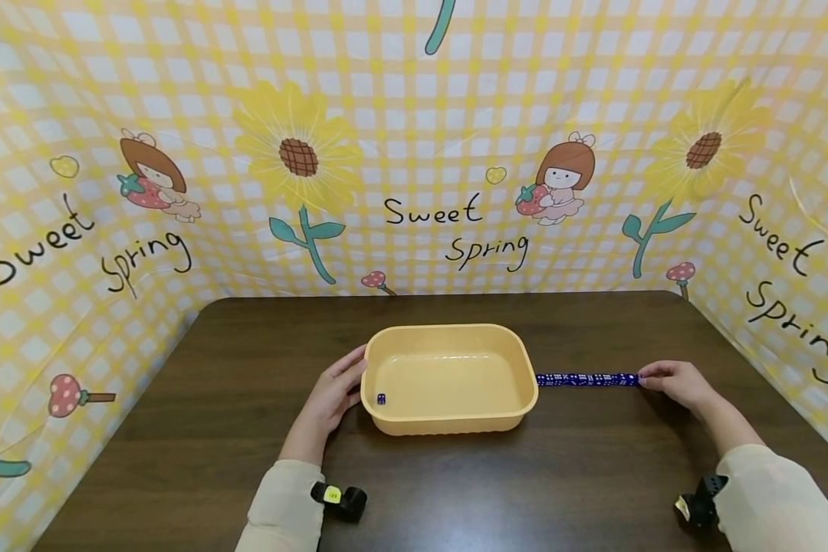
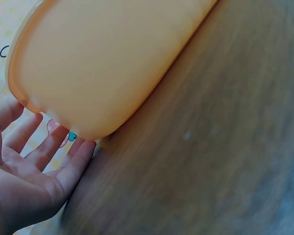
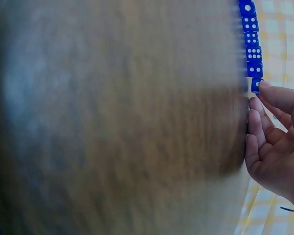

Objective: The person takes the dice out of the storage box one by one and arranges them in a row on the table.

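A yellow plastic basin (image 1: 448,425) stands in the middle of the table, with one blue die (image 1: 382,399) inside near its left end. My left hand (image 1: 333,392) touches the basin's left end with extended fingertips; in the left wrist view they lie along its outer wall (image 2: 112,63). From the basin's right side a straight row of blue dice with white dots (image 1: 586,379) runs to the right. At the row's far end, my right hand (image 1: 678,383) pinches the last blue die (image 3: 256,85) between thumb and finger. A narrow gap parts that die from its neighbour (image 3: 255,69).
The dark wooden table (image 1: 248,368) has rounded back corners. Behind it and along both sides hangs a yellow checked cloth (image 1: 414,138) printed with sunflowers and lettering. A black wrist camera (image 1: 341,502) sits on the left sleeve, another camera (image 1: 700,502) on the right.
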`<action>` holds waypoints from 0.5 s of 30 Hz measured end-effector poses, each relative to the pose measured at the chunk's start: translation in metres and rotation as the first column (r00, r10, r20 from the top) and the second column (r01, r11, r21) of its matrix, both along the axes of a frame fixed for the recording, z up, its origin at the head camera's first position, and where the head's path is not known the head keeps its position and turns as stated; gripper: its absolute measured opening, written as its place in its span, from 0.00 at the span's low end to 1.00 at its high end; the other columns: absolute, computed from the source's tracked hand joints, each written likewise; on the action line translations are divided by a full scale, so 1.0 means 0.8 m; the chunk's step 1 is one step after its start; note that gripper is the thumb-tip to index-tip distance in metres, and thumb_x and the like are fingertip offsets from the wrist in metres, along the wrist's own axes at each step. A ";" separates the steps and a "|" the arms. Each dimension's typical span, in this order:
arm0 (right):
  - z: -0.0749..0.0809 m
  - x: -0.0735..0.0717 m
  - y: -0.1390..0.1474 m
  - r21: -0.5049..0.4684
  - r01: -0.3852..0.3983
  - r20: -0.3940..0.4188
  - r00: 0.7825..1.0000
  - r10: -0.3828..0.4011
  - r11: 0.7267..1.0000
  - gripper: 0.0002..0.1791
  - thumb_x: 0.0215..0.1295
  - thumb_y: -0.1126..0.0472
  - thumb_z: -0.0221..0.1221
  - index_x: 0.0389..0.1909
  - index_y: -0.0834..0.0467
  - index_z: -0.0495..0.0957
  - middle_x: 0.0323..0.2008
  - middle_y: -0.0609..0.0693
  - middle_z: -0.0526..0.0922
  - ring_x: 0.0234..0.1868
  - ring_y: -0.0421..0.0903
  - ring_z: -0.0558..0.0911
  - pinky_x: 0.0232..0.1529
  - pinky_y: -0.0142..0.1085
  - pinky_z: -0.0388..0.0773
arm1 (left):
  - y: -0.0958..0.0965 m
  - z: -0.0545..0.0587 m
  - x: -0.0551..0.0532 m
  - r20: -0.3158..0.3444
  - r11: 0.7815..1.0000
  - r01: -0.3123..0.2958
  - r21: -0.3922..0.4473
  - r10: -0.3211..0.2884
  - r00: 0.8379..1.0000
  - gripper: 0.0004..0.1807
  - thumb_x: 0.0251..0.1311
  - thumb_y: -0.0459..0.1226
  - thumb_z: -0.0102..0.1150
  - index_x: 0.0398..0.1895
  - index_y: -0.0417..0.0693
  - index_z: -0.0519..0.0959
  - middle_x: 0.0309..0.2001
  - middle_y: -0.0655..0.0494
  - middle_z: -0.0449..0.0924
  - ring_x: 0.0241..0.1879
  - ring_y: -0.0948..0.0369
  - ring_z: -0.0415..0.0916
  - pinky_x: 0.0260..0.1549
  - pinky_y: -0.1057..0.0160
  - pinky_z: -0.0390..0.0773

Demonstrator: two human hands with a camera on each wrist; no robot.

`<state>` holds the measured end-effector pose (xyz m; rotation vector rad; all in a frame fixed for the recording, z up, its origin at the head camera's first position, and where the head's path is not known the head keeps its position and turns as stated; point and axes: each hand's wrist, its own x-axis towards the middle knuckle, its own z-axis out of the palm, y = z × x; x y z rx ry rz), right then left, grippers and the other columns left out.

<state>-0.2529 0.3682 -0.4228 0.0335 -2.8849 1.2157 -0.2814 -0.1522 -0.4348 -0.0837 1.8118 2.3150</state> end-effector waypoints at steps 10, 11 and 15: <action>-0.005 -0.001 0.000 -0.010 0.010 0.015 1.000 -0.010 1.000 0.13 0.53 0.67 0.57 0.35 0.74 0.73 0.27 0.54 0.77 0.28 0.42 0.71 0.27 0.33 0.68 | 0.001 0.000 0.000 -0.001 1.000 -0.006 0.006 0.006 1.000 0.24 0.58 0.38 0.51 0.59 0.48 0.64 0.56 0.45 0.64 0.50 0.54 0.66 0.41 0.56 0.69; -0.005 -0.002 0.000 -0.006 0.008 0.016 1.000 -0.008 1.000 0.13 0.53 0.67 0.57 0.36 0.74 0.73 0.28 0.54 0.77 0.28 0.42 0.70 0.28 0.34 0.67 | 0.001 0.000 0.001 -0.002 1.000 -0.006 0.007 0.006 1.000 0.24 0.58 0.38 0.51 0.59 0.48 0.64 0.56 0.45 0.64 0.50 0.54 0.66 0.40 0.56 0.69; -0.004 -0.003 0.000 -0.007 0.013 0.021 1.000 -0.013 1.000 0.14 0.53 0.66 0.56 0.37 0.74 0.73 0.29 0.54 0.77 0.29 0.43 0.70 0.28 0.34 0.67 | 0.001 -0.001 0.000 -0.004 1.000 -0.007 0.008 0.007 1.000 0.24 0.58 0.38 0.51 0.59 0.48 0.64 0.56 0.44 0.64 0.49 0.54 0.66 0.40 0.57 0.69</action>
